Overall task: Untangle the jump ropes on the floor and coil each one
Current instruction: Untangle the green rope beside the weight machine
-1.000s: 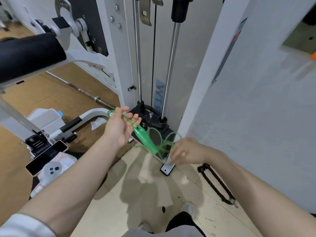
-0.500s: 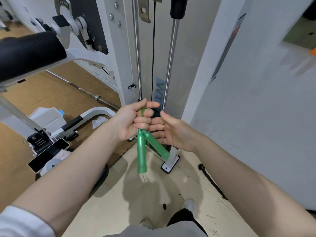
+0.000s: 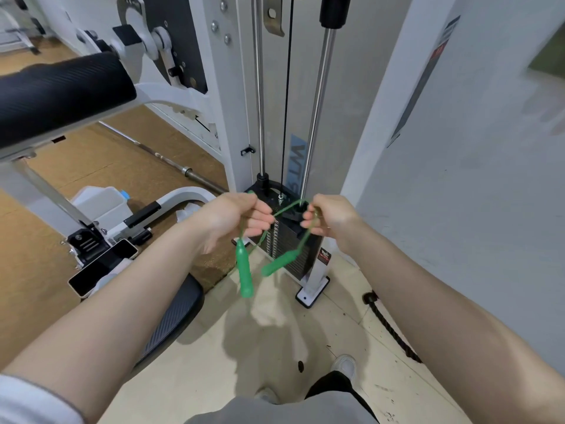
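I hold a green jump rope (image 3: 246, 272) in the air in front of a weight machine. My left hand (image 3: 235, 220) is closed on its thin cord at the left. My right hand (image 3: 328, 217) is closed on the cord at the right. A short stretch of cord runs between the two hands. Both green handles hang below: one straight down under my left hand, the other handle (image 3: 279, 263) slanting toward my right hand. A black twisted rope (image 3: 389, 327) lies on the floor at the right, partly hidden by my right forearm.
The weight stack (image 3: 287, 240) and its chrome guide rods stand right behind my hands. A black padded arm (image 3: 61, 93) juts out at upper left. A phone (image 3: 102, 267) rests on the machine's frame at left. A white wall (image 3: 458, 209) closes the right side. My shoe (image 3: 345, 365) is below.
My hands, joined around the cord half a second ago, have pulled apart sideways. The cord now stretches between them and the two handles have separated.
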Available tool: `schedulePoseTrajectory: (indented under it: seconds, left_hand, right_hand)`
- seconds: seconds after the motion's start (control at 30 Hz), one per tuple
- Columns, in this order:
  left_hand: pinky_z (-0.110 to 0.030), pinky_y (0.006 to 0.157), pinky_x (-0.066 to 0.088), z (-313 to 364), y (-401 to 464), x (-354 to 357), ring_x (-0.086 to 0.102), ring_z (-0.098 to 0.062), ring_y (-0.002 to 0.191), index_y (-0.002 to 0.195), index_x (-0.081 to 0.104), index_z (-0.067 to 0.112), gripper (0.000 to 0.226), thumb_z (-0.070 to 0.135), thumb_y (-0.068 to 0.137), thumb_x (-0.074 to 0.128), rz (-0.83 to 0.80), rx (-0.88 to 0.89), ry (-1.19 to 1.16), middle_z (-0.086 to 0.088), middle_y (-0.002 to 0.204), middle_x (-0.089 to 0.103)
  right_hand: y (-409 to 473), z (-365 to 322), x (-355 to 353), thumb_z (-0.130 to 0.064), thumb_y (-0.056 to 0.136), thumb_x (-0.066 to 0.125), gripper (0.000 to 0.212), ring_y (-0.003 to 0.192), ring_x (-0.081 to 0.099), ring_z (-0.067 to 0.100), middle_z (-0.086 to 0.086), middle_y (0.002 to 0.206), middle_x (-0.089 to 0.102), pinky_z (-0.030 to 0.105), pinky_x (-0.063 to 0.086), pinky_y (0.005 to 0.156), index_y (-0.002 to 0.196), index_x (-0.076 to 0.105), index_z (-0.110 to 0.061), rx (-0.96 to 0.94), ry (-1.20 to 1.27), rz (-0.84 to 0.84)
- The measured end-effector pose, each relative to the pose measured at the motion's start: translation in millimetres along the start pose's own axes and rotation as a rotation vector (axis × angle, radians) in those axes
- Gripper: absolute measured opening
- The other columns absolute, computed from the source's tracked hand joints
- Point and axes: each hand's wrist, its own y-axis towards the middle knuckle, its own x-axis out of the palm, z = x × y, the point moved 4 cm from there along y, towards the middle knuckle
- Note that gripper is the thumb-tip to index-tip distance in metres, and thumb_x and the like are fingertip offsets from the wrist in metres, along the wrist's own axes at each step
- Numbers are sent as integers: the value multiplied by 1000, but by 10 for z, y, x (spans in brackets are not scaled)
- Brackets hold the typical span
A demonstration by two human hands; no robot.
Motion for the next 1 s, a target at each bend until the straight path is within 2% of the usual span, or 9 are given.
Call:
schedulePoseTrajectory:
  seconds: [0.1, 0.2, 0.33, 0.47, 0.6, 0.67, 0.8, 0.9, 1.0]
  left_hand:
    - [-16, 39, 29, 30, 24, -246, 32, -6, 41, 104, 55, 4, 32, 17, 104, 26, 125, 109, -109, 6, 56, 45]
    - [-17, 35, 15, 93, 0, -282, 18, -5, 36, 117, 55, 4, 36, 22, 103, 28, 67, 151, -68, 10, 43, 29]
    - [-21, 40, 12, 129, -47, -26, 15, -7, 39, 113, 63, 17, 41, 39, 100, 31, -139, 135, 103, 8, 44, 24]
    - [-20, 43, 22, 210, -50, 159, 27, -8, 39, 101, 71, 8, 35, 26, 94, 42, -240, 243, 9, 4, 46, 34]
    - [-17, 45, 41, 261, -78, 121, 43, -9, 41, 78, 77, 5, 38, 22, 78, 43, -241, 308, -280, 2, 48, 49]
    - [-13, 35, 31, 276, -83, 9, 34, -4, 35, 73, 77, 6, 33, 25, 70, 51, -233, 360, -491, 5, 46, 46]
    - [-16, 30, 23, 200, -17, -163, 16, -4, 36, 105, 71, 12, 38, 29, 70, 68, -462, 344, -815, 8, 47, 36]
    - [-25, 43, 29, 94, -22, -123, 31, -13, 45, 144, 33, 18, 48, 34, 99, 39, -905, 228, -1012, -5, 62, 39]
    - [-20, 37, 27, 43, 9, -98, 25, -7, 40, 146, 17, 32, 54, 26, 98, 40, -707, 262, -913, -5, 72, 62]
  right_hand:
    - [42, 223, -249, -12, 92, 40, 27, 53, 49, 15, 4, 62, 53, 14, 37, 39, 66, 48, -10, 164, -394, 37]
    - [3, 408, -317, -16, 94, 47, 21, 86, 56, 22, 11, 97, 56, 21, 43, 63, 106, 57, -2, 156, -977, -120]
    - [-76, 222, -40, -14, 89, 61, 60, 132, 38, 15, -3, 146, 38, 25, 33, 106, 141, 34, -27, -206, -400, -329]
    - [-201, -35, 323, -5, 86, 60, 48, 114, 55, 15, 2, 120, 58, 27, 43, 98, 131, 46, -16, -387, -275, -650]
    - [-87, 1, 211, -16, 91, 57, 12, 58, 50, 16, 12, 69, 52, 29, 43, 64, 83, 61, -9, -375, -393, -475]
    - [24, 114, 8, -26, 92, 56, 34, 56, 48, 14, 2, 60, 46, 30, 43, 64, 61, 45, -16, -345, -484, -362]
    - [89, 300, -267, -22, 96, 51, 31, 64, 44, 12, -2, 64, 41, 24, 48, 74, 66, 43, -16, -203, -162, -373]
    - [103, 294, -307, -13, 97, 45, 24, 54, 33, 10, -6, 58, 36, 20, 37, 54, 74, 52, -15, -152, 125, -328]
    - [115, 275, -272, -16, 94, 50, 19, 48, 28, 10, -2, 58, 36, 17, 22, 41, 80, 61, -11, -210, -253, -177]
